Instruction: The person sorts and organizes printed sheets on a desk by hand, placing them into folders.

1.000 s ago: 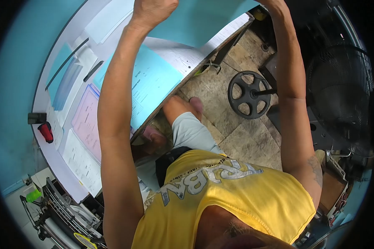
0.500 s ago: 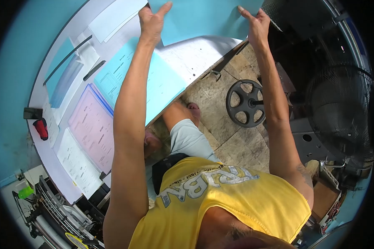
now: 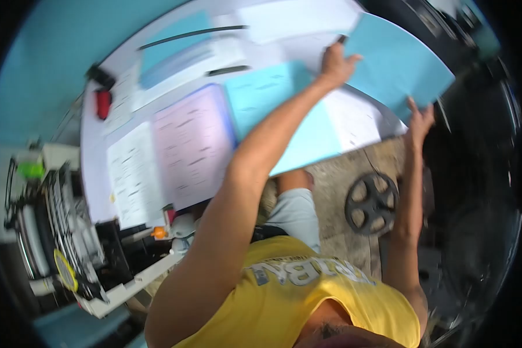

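Observation:
A blank blue sheet of paper [image 3: 397, 66] is stretched between my two hands above the right end of the table, slightly bowed. My left hand [image 3: 337, 64] grips its left edge, with a small dark thing showing by the fingers that I cannot make out. At the near right corner, my right hand [image 3: 420, 123] pinches the sheet. Below my left forearm lies a stack of printed light-blue forms [image 3: 272, 95], partly covered by the arm. Left of it are pink printed forms [image 3: 191, 148] with a blue edge, then white printed forms [image 3: 134, 174].
Farther back on the white table [image 3: 93, 185] lie a long dark strip [image 3: 191, 36], a shorter dark strip [image 3: 227, 71], white paper [image 3: 296, 20] and a red object [image 3: 103, 104]. A machine with rollers [image 3: 69, 226] stands at left. A black handwheel [image 3: 372, 203] is near my right arm.
The view has turned, so the table and its papers appear farther right and rotated. Both hands keep hold of the blue sheet, which now sits farther right in view and tilted.

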`<state>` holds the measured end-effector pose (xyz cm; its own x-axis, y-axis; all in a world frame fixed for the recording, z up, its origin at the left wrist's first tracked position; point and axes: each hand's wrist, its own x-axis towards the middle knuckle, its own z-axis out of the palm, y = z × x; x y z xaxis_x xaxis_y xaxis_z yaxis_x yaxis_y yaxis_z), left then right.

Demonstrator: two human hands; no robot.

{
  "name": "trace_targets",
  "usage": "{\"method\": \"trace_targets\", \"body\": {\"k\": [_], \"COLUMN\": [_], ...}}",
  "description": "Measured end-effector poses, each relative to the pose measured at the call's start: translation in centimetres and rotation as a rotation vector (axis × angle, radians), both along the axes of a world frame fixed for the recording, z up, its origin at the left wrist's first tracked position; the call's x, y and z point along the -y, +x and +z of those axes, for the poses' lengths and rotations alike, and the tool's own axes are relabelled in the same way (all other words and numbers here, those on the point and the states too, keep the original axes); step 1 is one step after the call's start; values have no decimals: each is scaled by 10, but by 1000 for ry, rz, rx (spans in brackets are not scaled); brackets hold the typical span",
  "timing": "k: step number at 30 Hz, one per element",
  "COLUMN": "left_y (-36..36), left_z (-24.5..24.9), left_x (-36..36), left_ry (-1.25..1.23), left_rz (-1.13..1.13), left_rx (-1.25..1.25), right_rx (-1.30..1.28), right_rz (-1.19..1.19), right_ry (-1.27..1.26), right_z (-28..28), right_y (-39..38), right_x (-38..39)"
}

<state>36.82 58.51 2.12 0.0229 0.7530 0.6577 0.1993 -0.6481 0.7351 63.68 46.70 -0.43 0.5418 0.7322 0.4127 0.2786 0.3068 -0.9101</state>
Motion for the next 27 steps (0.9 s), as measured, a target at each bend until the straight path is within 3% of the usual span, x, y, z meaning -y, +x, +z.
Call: {"method": "trace_targets", "body": {"k": [2,5,7,11,15,17,20,23,26,27], "left_y": [-57,-147,-220,-362,-465,-502,-554,-579,-600,-600], "left_z": [62,103,106,121,114,103,66,49,23,23], "left_x": [16,10,-10,-10,-27,-40,-80,-85,-86,-76], "left_ry": [-216,-91,-18,-379,-502,-594,-687,-679,-530,-547], "left_rz": [-19,124,176,214,328,386,516,498,817,759], "left_rx": [-79,-117,-93,32,77,79,4,-74,-539,-542], "right_rx": [-95,-5,-79,-32,47,359,261,679,890,962], "right_rz": [204,329,449,699,801,832,812,879,832,803], "right_ry": [103,-46,-128,-351,-443,-517,-559,-297,-406,-474], "right_z": [28,91,112,141,151,134,117,52,22,25], "right_y": [-33,-121,-178,-304,-421,-458,-501,-511,-515,-520], "right_x": [-19,-39,-71,-132,-193,-248,-275,-352,-375,-367]}}
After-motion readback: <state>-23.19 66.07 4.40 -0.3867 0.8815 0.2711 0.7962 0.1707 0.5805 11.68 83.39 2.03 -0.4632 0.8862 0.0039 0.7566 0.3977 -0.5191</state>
